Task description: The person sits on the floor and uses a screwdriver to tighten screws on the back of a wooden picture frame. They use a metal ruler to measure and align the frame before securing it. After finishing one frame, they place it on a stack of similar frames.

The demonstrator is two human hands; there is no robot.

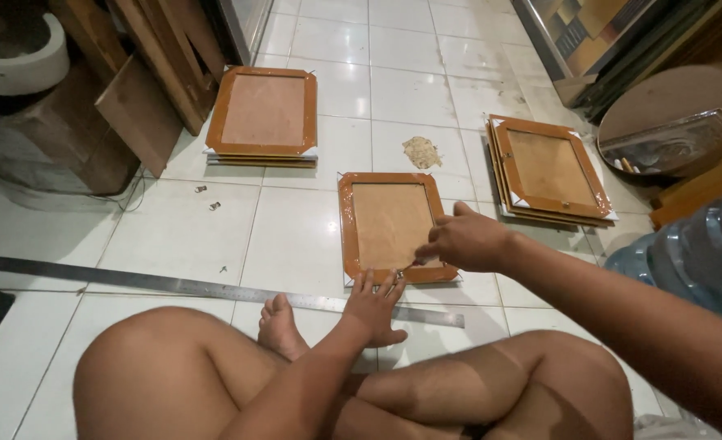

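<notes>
the person sits cross-legged on a white tiled floor (312,236). a brown picture frame (391,227) lies face down on the tiles directly in front of the knees, its backing board up.

left hand (375,305): palm down, fingers spread. the fingertips rest on the near edge of the frame, while the heel of the hand lies over a long steel ruler (173,283) that runs across the floor just in front of the legs.

right hand (465,241): reaches in from the right and rests on the lower right part of the frame. the fingers are drawn together with the tips turned down toward the near right edge of the backing board. whether they pinch a small part cannot be told.

surroundings: a stack of like frames (264,116) sits farther back on the left, and a second stack (550,169) lies to the right, both well apart from the hands. a small pale crumpled scrap (421,151) lies on the tiles behind the centre frame. a few small metal pieces (207,197) lie to the left of it. wooden boards (145,90) lean at the upper left. a blue translucent water jug (695,253) is at the right edge.
</notes>
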